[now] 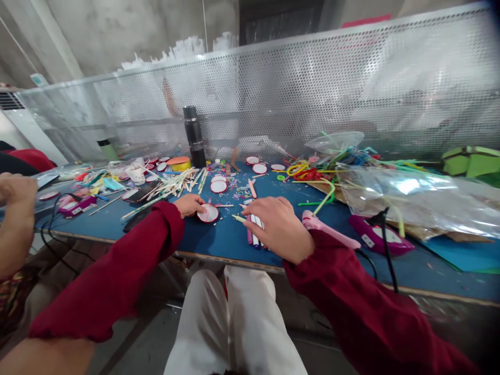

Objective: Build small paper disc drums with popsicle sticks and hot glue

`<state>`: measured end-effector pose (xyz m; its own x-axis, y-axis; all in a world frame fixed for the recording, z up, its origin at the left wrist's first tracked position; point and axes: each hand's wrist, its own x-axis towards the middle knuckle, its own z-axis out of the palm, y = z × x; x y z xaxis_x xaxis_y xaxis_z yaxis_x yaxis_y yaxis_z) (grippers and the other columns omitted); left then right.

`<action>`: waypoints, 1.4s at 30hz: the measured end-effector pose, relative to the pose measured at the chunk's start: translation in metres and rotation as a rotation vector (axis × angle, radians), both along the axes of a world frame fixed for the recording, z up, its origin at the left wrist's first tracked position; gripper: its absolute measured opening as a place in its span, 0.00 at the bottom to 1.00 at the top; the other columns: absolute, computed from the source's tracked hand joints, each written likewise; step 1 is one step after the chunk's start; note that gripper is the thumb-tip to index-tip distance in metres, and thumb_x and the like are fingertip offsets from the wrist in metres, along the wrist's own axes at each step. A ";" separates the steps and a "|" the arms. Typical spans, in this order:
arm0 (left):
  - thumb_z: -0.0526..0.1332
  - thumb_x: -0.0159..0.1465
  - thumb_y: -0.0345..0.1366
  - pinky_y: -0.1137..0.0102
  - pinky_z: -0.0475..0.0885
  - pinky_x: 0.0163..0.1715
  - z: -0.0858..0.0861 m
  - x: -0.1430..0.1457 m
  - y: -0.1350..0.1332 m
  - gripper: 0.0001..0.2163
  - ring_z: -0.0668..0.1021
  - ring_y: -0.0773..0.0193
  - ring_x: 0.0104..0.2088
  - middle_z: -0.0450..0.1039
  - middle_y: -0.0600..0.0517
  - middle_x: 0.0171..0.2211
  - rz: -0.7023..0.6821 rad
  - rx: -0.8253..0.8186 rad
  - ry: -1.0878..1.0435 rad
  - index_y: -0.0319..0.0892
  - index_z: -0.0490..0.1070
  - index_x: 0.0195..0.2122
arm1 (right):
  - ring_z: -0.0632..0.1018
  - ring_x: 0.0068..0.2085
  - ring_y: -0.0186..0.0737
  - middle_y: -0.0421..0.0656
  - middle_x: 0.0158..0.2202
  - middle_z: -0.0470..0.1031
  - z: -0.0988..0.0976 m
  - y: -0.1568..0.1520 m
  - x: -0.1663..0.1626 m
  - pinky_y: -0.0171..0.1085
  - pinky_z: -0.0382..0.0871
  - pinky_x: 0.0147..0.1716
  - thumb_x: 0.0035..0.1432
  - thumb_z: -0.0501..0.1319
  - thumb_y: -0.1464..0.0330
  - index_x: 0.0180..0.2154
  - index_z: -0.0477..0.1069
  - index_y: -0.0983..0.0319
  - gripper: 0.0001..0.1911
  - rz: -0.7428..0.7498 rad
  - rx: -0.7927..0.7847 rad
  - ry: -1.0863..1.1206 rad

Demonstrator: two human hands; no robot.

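My left hand (189, 205) pinches the edge of a small round white disc (208, 213) with a red rim, low over the blue table. Over several marker pens (255, 238) with white and purple barrels, my right hand (275, 225) is spread, thumb and fingers apart. A pale yellow pointed stick (238, 219) lies by its thumb tip; its other end is hidden. More red-rimmed discs (218, 185) lie just behind, among small coloured scraps. A peach-coloured pen (252, 188) lies beyond my right hand.
A black bottle (194, 138) stands at the back by the perforated metal screen (281, 88). Wooden sticks (182, 185) are heaped left. On the right are a pink glue gun (330, 232), a purple corded device (378, 234) and clear plastic bags (425, 198). Another person's hand (17, 195) is at far left.
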<state>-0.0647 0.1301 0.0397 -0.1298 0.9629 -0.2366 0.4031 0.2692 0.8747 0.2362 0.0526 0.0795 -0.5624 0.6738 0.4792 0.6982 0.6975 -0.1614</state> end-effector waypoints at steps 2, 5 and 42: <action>0.74 0.41 0.24 0.76 0.55 0.16 0.001 0.002 -0.003 0.11 0.65 0.72 0.13 0.67 0.57 0.13 0.000 0.010 0.017 0.39 0.74 0.23 | 0.76 0.52 0.47 0.44 0.49 0.80 -0.002 -0.005 0.005 0.47 0.59 0.54 0.65 0.62 0.64 0.43 0.77 0.57 0.08 0.014 0.006 0.028; 0.74 0.42 0.25 0.75 0.61 0.18 0.002 0.004 -0.007 0.10 0.70 0.69 0.17 0.71 0.55 0.15 0.015 0.041 0.054 0.39 0.74 0.22 | 0.76 0.52 0.47 0.45 0.49 0.80 -0.003 -0.014 0.009 0.47 0.60 0.53 0.64 0.62 0.65 0.43 0.77 0.58 0.07 0.035 0.014 0.058; 0.65 0.61 0.31 0.58 0.64 0.41 0.005 0.084 -0.057 0.03 0.71 0.46 0.48 0.74 0.42 0.40 -0.257 0.535 1.216 0.42 0.79 0.32 | 0.76 0.49 0.55 0.50 0.48 0.80 -0.052 -0.030 0.130 0.51 0.62 0.51 0.64 0.56 0.71 0.52 0.74 0.64 0.17 -0.616 0.389 -0.174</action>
